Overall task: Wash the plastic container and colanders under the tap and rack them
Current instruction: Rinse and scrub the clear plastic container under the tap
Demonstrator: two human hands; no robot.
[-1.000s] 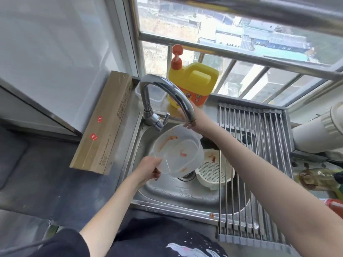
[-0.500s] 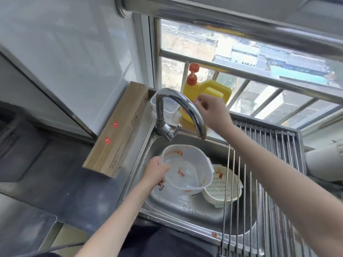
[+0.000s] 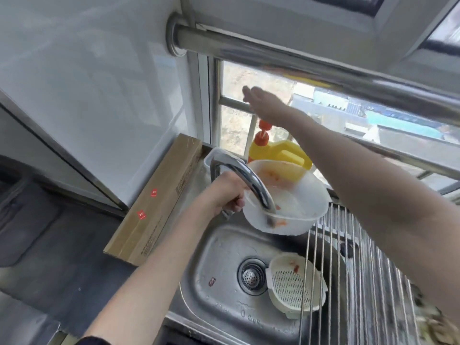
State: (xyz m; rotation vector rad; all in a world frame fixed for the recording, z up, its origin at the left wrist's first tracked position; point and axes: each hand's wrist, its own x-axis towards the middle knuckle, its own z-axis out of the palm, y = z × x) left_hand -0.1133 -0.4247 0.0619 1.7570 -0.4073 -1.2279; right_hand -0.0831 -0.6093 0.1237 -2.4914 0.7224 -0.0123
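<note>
My left hand (image 3: 225, 192) grips the rim of a translucent plastic container (image 3: 296, 202) smeared with red sauce and holds it up around the tap spout (image 3: 246, 183), whose tip sits inside it. No water is visible. My right hand (image 3: 265, 102) is raised above the pump of the yellow detergent jug (image 3: 283, 153), fingers loosely extended, holding nothing. A cream colander (image 3: 291, 285) with red specks lies in the steel sink (image 3: 224, 260) to the right of the drain (image 3: 251, 276), partly under the roll-up rack (image 3: 361, 270).
A long cardboard box (image 3: 161, 197) lies along the sink's left edge. A thick steel rail (image 3: 311, 61) crosses overhead in front of the window. A small clear tub (image 3: 211, 155) sits behind the tap. The dark counter (image 3: 62, 240) extends to the left.
My right hand has risen from beside the spout to above the detergent pump. My left hand has lifted the container from the basin up around the spout. The camera has tilted upward.
</note>
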